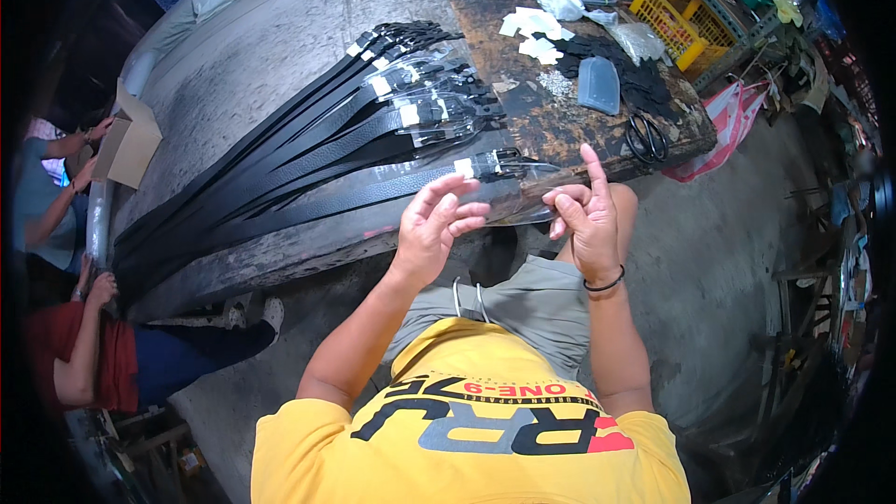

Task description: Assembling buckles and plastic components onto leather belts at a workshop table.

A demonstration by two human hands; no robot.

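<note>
Several black leather belts (308, 145) lie fanned across the table, their buckle ends toward the right with white tags and clear plastic on them. Closest to me is one belt (373, 189) with a dark buckle (509, 164). Between my hands, a clear plastic bag (523, 208) shows at the table edge by this buckle. My left hand (434, 229) is beside that belt's tag, fingers apart and slightly curled, holding nothing that I can see. My right hand (588, 229) pinches the bag's edge between thumb and curled fingers, its index finger pointing up.
On the right of the table are scissors (646, 138), a translucent plastic box (598, 86), white tags (534, 28), black pieces (644, 84) and a yellow basket (686, 23). Two people are at the left, one at a cardboard box (131, 140). A red-and-white bag (733, 126) hangs beside the table.
</note>
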